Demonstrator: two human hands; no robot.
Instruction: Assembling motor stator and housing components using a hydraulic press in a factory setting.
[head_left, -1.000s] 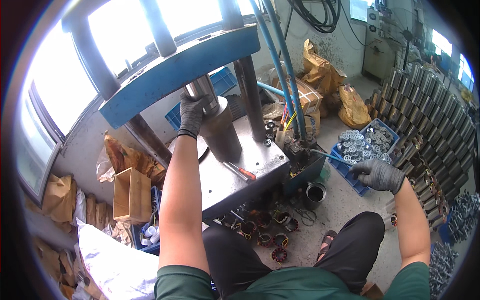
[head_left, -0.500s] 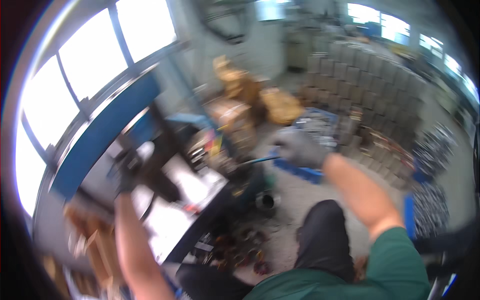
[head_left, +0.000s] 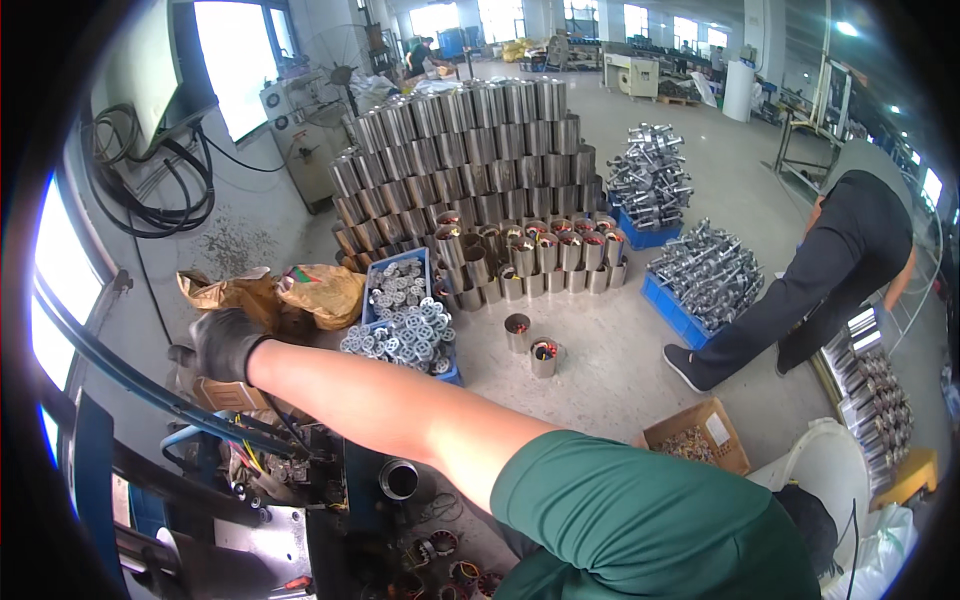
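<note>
My right arm reaches across to the left, and its dark-gloved right hand [head_left: 228, 345] is curled closed at the end of a thin dark lever [head_left: 284, 418]. The lever runs down to a machine's cluster of fittings and wires [head_left: 270, 465]; its grip is hidden by the glove. Below stands the blue machine frame [head_left: 92, 470] with a large metal cylinder [head_left: 215, 565] over a pale metal work table [head_left: 285, 535]. A red-handled tool [head_left: 297, 583] lies on that table. Beside the machine is an open steel sleeve [head_left: 400, 480]. My left hand is out of view.
Stacked steel sleeves [head_left: 450, 150] form a wall ahead. Blue crates [head_left: 428, 265] hold grey castings; another blue crate [head_left: 665, 305] is heaped with shafts. Two sleeves [head_left: 543, 360] with wound parts stand on the floor. A cardboard box [head_left: 735, 440] sits right, near a bending person [head_left: 850, 250].
The view has swung to the right and sharpened. My left hand, earlier blurred at the machine, has left the picture. My right hand stays closed at the lever, now appearing farther left.
</note>
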